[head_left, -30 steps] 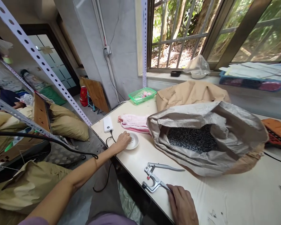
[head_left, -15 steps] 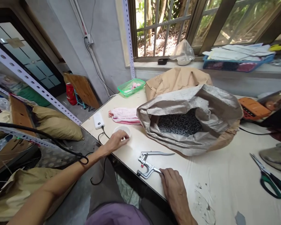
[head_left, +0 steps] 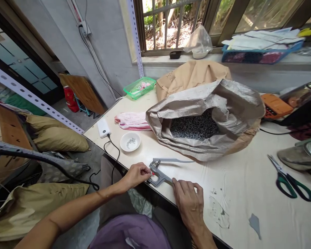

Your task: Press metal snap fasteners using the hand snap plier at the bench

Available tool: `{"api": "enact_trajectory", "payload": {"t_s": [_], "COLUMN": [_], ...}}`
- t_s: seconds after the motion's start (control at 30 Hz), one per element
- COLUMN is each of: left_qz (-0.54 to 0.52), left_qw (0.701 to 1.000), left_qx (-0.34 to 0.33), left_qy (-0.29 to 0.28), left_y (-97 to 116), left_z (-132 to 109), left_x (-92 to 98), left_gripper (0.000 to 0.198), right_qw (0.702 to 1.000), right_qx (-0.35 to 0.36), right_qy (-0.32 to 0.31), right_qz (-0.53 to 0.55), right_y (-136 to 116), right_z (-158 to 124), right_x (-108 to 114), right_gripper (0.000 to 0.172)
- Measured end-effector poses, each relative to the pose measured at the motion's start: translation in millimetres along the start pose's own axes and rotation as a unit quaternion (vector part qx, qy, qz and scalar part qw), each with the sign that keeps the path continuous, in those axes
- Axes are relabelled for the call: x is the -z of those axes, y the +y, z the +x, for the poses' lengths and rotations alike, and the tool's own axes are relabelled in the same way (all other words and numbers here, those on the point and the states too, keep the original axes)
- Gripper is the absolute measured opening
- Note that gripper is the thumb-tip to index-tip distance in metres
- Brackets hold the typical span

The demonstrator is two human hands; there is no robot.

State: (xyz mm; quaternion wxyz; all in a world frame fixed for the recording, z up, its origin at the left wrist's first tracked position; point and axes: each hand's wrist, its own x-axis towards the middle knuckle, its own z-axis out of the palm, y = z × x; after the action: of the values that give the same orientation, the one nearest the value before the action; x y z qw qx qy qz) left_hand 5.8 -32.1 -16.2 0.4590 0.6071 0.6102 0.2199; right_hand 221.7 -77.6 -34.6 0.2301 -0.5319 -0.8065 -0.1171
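Note:
Metal snap pliers (head_left: 160, 177) with a spring and a small red tip lie at the table's front edge, their handles spread apart. My right hand (head_left: 188, 197) is closed on the end of the lower handle; the fingertips partly hide it. At the jaw, my left hand (head_left: 138, 175) pinches by the red tip, and whatever is between the fingers is too small to make out. Behind it stands a white bowl (head_left: 130, 147) with several small, clear or silvery pieces inside. The upper handle points right, untouched.
A large grey woven sack (head_left: 155, 119) full of small dark metal pieces stands open behind the pliers. Green-handled scissors (head_left: 287, 181) lie at right near a metal jug (head_left: 290, 155). A white power bank (head_left: 103, 128) with a black cable sits at left, near a pink-white cloth (head_left: 132, 121).
My left hand has moved from the bowl rightward and nearer to the pliers' jaw, fingers now pinched. My right hand stays at the handle. The whole view has shifted slightly.

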Motion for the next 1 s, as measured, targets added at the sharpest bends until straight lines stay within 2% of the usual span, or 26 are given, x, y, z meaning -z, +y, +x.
{"api": "enact_trajectory", "payload": {"t_s": [0.07,0.2,0.3,0.43,0.6,0.87,1.0], "left_qz": [0.011,0.033,0.048,0.072,0.097,0.017,0.008], "left_qw": [1.000,0.999,0.997,0.983,0.970,0.947,0.943], "left_qx": [-0.015,0.002,0.020,0.079,0.113,0.179,0.200], "left_qy": [0.000,-0.018,-0.066,-0.148,-0.194,-0.265,-0.264], "left_y": [-3,-6,-4,6,19,15,15], "left_z": [-2,2,10,19,24,32,31], "left_x": [-1.6,-3.1,0.1,7.4,13.5,16.6,16.8], "left_gripper": [0.010,0.010,0.011,0.015,0.015,0.021,0.022], "right_qw": [1.000,1.000,1.000,0.999,0.999,0.997,0.995], "right_qx": [-0.001,-0.003,-0.013,-0.021,-0.037,-0.041,-0.040], "right_qy": [-0.001,-0.015,-0.027,-0.033,-0.010,-0.024,-0.043], "right_qz": [-0.002,-0.010,-0.009,0.000,0.033,0.058,0.082], "right_y": [0,0,0,0,-1,2,2], "right_z": [0,-1,-1,0,1,0,2], "right_x": [0,-2,-3,-5,-8,-9,-6], "right_gripper": [0.019,0.018,0.018,0.017,0.018,0.020,0.021]}}
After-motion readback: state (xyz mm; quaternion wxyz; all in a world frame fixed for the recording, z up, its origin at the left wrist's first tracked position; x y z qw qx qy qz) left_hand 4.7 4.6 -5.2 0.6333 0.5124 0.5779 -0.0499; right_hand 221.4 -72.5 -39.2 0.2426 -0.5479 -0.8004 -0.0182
